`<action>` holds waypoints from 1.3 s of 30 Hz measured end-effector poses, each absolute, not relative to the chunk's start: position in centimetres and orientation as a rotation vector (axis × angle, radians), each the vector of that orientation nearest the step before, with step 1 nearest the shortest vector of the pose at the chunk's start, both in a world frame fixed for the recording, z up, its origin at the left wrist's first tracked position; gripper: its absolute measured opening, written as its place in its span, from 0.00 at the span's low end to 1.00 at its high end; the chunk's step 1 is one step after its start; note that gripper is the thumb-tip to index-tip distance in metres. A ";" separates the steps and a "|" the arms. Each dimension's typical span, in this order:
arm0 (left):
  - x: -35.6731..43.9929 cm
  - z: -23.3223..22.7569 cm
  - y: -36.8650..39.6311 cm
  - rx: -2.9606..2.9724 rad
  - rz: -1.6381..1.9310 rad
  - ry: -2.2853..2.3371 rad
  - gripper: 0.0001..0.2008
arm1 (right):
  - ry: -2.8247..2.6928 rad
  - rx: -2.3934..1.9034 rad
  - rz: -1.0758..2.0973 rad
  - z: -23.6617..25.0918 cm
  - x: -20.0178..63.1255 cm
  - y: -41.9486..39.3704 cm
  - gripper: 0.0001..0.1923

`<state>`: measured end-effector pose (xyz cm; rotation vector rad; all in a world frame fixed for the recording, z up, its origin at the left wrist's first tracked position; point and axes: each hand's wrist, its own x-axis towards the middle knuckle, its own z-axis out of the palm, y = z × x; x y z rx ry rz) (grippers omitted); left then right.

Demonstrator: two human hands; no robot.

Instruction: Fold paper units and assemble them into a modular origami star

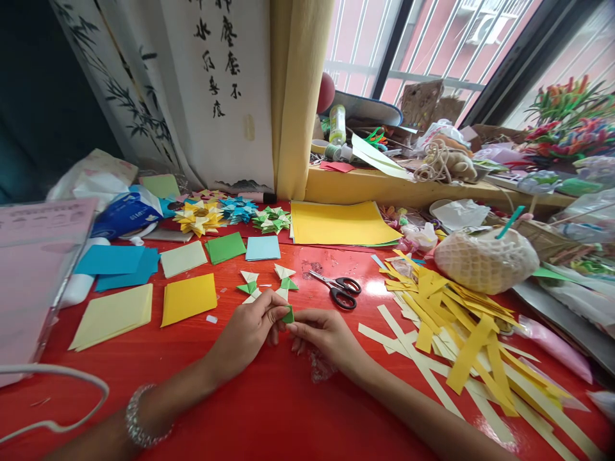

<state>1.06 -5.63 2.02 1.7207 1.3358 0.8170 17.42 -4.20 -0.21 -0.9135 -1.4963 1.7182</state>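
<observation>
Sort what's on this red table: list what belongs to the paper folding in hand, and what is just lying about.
In hand:
left hand
right hand
small green folded paper piece
two finished green-and-cream folded pieces

Lying about:
black-handled scissors
yellow paper strips
net-wrapped round fruit

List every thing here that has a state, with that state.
Left hand: pinching the green paper piece.
Right hand: pinching the same piece.
Green paper piece: folded, held between both hands.
Scissors: shut, lying on the red table.
Yellow strips: cut, heaped loose.
Paper stars: finished, lying in a row.
</observation>
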 end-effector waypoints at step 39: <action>1.0 1.9 -5.8 1.951 0.759 1.204 0.10 | -1.813 -1.008 1.577 0.5 17.3 -4.9 0.13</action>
